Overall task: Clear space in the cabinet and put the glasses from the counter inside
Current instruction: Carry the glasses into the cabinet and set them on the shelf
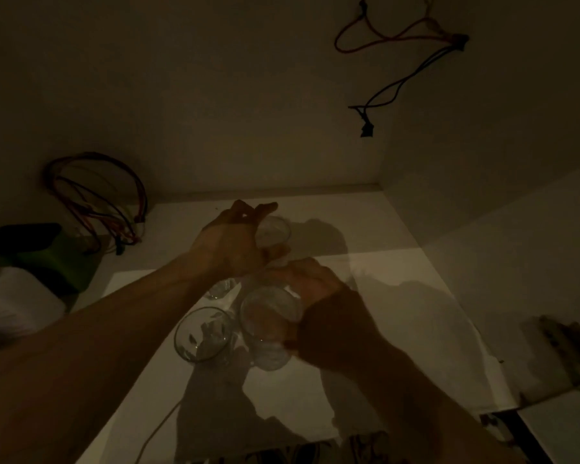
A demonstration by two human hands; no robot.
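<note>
While both hands reach deep into the dim cabinet: placing step. Left hand (235, 242), fingers wrapped round the far glass (273, 231); right hand (310, 283) clasping the near glass (270, 324) beside a standing glass (203, 334) on the shelf (399, 296). Next: lowering gently, then letting go without knocking neighbours.

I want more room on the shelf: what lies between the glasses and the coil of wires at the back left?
In the head view, only bare shelf floor lies between the coil of wires and the glasses; the left forearm crosses above it nearer the camera.
</note>
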